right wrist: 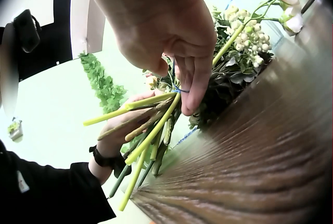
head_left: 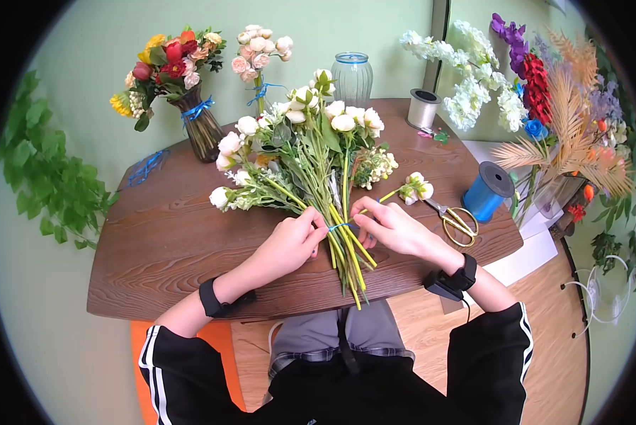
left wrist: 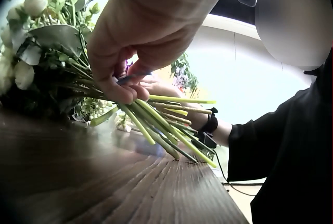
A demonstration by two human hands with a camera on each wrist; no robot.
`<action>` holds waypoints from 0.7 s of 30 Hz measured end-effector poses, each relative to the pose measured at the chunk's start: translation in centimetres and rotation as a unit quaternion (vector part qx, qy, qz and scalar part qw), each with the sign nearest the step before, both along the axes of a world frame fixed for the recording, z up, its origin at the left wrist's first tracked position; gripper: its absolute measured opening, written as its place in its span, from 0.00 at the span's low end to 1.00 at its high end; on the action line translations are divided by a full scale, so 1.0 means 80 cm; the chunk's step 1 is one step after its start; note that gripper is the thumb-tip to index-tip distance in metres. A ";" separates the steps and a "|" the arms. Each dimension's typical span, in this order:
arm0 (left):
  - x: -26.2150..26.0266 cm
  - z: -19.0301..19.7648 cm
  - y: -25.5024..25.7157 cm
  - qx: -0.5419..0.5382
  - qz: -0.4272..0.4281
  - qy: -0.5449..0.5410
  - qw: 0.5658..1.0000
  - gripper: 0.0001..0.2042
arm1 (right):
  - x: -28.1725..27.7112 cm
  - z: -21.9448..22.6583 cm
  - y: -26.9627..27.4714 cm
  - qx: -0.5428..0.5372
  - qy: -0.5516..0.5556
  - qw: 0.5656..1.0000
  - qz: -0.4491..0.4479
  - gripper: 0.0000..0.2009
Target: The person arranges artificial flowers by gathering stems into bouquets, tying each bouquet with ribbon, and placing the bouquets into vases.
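A bouquet of white artificial flowers (head_left: 343, 122) with green leaves lies on the table, its bare stems (head_left: 348, 261) pointing toward the person. Thin blue ribbon (head_left: 339, 227) runs around the stems. At the left of the bundle, the left hand (head_left: 290, 239) pinches the ribbon between thumb and fingers. From the other side the right hand (head_left: 394, 225) holds the ribbon with curled fingers, close against the stems. In the right wrist view, the blue loop (right wrist: 181, 90) shows at the stems by the right fingertips. Stem ends (left wrist: 171, 135) fan out below the left hand in the left wrist view.
Right of the bouquet lie a loose white flower (head_left: 416, 188), gold-handled scissors (head_left: 460, 225) and a blue ribbon spool (head_left: 486, 193). Behind stand a glass vase (head_left: 352, 78), a white spool (head_left: 423, 110) and a filled brown vase (head_left: 202, 127). Blue ribbon scraps (head_left: 146, 168) lie at left.
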State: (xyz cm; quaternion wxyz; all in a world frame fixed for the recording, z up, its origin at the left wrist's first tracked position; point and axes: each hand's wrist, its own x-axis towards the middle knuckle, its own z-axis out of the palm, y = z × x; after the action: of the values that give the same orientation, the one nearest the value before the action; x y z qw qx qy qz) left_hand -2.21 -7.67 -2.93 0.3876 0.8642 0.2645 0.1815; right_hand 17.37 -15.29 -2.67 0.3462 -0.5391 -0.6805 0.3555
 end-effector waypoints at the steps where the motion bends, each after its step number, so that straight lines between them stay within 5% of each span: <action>1: -0.001 0.000 -0.001 0.039 0.010 0.007 0.999 0.08 | 0.001 -0.002 0.000 0.019 -0.039 0.999 0.009 0.08; 4: -0.003 -0.003 0.000 0.250 0.009 0.064 0.966 0.09 | 0.007 -0.009 0.002 0.075 -0.145 0.986 0.030 0.07; 7: -0.004 -0.002 0.001 0.231 -0.055 0.054 0.970 0.09 | 0.007 -0.010 0.001 0.113 -0.195 0.974 0.031 0.05; 12: -0.004 0.006 0.002 0.075 -0.076 0.006 0.994 0.09 | 0.016 -0.020 0.001 0.190 -0.142 0.971 0.044 0.05; 18: 0.006 0.002 0.005 -0.126 -0.097 -0.104 0.982 0.10 | 0.014 -0.016 0.001 0.018 0.031 0.998 0.043 0.06; 21: 0.011 -0.006 0.013 -0.220 -0.141 -0.124 0.957 0.10 | 0.012 -0.019 0.003 0.015 -0.010 0.999 0.043 0.06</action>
State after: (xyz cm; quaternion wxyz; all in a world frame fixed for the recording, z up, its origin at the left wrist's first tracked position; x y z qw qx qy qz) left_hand -1.30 -6.61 -3.39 0.6193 0.7570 0.1233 0.1678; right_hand 18.35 -15.07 -4.20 0.3316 -0.5075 -0.7117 0.3549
